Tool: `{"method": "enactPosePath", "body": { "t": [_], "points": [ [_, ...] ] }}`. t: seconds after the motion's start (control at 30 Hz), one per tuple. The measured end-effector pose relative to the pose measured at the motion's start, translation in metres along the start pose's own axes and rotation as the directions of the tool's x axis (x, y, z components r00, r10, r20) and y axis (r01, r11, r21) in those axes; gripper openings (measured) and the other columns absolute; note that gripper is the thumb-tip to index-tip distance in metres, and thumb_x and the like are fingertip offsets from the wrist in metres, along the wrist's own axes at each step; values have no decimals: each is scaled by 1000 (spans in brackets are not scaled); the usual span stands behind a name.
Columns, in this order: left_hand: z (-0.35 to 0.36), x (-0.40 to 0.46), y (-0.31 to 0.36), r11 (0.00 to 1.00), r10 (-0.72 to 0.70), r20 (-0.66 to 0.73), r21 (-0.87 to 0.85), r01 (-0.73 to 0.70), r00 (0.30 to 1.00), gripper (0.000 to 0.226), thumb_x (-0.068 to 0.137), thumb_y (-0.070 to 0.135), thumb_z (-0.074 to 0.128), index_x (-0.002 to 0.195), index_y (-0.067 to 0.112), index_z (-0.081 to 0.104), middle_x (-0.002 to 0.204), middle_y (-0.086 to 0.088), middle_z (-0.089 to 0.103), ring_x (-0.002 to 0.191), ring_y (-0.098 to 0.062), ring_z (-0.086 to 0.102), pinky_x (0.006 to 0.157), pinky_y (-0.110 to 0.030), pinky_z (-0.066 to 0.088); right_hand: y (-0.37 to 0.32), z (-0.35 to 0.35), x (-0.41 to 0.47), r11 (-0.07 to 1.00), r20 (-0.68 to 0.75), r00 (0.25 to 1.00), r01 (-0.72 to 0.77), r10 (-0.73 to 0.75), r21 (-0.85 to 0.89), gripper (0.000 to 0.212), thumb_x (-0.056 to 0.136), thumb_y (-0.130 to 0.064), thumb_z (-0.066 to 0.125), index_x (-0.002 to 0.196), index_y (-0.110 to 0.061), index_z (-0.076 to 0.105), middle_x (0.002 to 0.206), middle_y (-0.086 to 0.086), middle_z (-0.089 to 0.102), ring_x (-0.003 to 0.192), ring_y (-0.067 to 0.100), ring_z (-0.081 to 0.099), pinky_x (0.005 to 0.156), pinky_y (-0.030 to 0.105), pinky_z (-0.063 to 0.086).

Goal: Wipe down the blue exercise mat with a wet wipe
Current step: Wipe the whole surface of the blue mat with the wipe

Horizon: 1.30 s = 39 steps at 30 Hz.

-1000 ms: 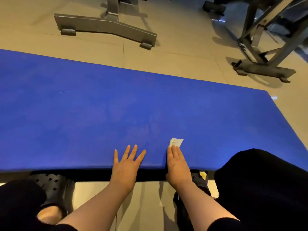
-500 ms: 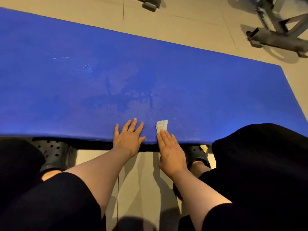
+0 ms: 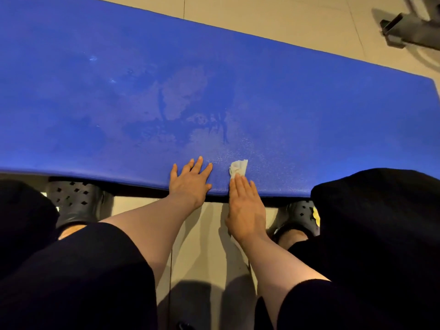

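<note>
Right hand (image 3: pixel 246 206) presses wet wipe (image 3: pixel 238 168) on blue mat (image 3: pixel 309 115) (near edge).

Your mat (image 3: pixel 285 103) is deep blue with paler blotches, wipe (image 3: pixel 238 167) white, clogs (image 3: pixel 76 198) black with diamond holes, floor (image 3: pixel 285 17) beige

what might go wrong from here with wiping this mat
1. The wet wipe is small and bunched, pinned only under the right hand's straight fingertips; it may slip out mid-stroke.
2. Both hands work at the blue mat's near edge, so the wipe could slide off onto the floor.
3. Patchy marks show mid-mat; such a small wipe may leave areas missed.
</note>
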State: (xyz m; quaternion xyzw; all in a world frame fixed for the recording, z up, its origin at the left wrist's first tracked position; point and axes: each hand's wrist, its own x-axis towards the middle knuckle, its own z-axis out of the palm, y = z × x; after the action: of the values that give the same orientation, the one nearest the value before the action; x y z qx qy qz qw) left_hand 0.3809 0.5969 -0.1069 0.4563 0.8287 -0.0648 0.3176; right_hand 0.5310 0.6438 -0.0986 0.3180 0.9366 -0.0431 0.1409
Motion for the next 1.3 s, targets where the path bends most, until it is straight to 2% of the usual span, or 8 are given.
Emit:
{"method": "enactPosePath", "body": {
  "t": [0.17,0.3,0.5,0.7,0.87,1.0,1.17,1.3],
  "points": [
    [2,8,6,999,-44,-30,9,45,999,64,104,42,35,154,34,-4,162,6,-10,150,-17,-3,118,-52,-2,-24,7,11,999,121,992,-22,18,36,81,94,-22,47,151,3,-6,159,21,-11,149,31,-8,120,37,-9],
    [16,13,5,998,-61,-77,29,63,995,66,104,44,32,152,35,-11,161,7,-16,149,-18,-5,118,-52,-4,3,19,9,994,-13,995,97,-97,57,85,61,-9,73,140,7,44,148,23,39,138,33,40,117,41,24],
    [23,12,6,997,-68,-97,41,72,993,65,104,44,30,152,36,-14,161,8,-18,149,-18,-4,117,-51,-4,29,29,-1,998,-85,996,2,4,69,71,67,-11,62,135,7,50,143,24,46,134,35,44,118,41,21],
    [24,15,10,994,-98,-81,31,101,992,66,104,43,31,151,37,-15,160,9,-20,149,-18,-5,117,-51,-4,9,37,32,972,-46,978,206,-202,116,57,91,-30,32,133,1,55,141,17,50,132,28,48,111,45,33],
    [24,15,9,993,-100,-90,45,104,991,66,104,43,30,151,37,-16,160,9,-20,149,-18,-5,117,-51,-4,26,42,25,994,-128,992,19,-5,106,51,97,-26,35,136,3,51,145,19,46,136,29,43,117,40,20],
    [25,15,12,993,-102,-100,52,108,990,66,104,43,30,151,36,-17,160,8,-21,149,-19,-5,117,-52,-4,8,43,28,987,-95,995,32,-17,156,58,99,-35,29,139,3,47,148,21,41,140,30,36,119,40,15],
    [23,17,12,994,-87,-106,52,93,990,66,104,42,30,151,35,-16,160,8,-20,149,-20,-6,118,-52,-4,30,23,86,997,5,1000,-5,5,72,60,105,-40,19,154,-6,14,162,11,8,150,22,5,120,38,-3],
    [29,14,10,994,-95,-105,41,100,990,67,104,41,31,151,35,-16,160,8,-20,149,-20,-6,117,-52,-5,25,27,83,988,-43,997,-60,67,145,59,104,-39,23,151,-3,25,160,14,19,148,25,15,120,38,0]
  ]
}}
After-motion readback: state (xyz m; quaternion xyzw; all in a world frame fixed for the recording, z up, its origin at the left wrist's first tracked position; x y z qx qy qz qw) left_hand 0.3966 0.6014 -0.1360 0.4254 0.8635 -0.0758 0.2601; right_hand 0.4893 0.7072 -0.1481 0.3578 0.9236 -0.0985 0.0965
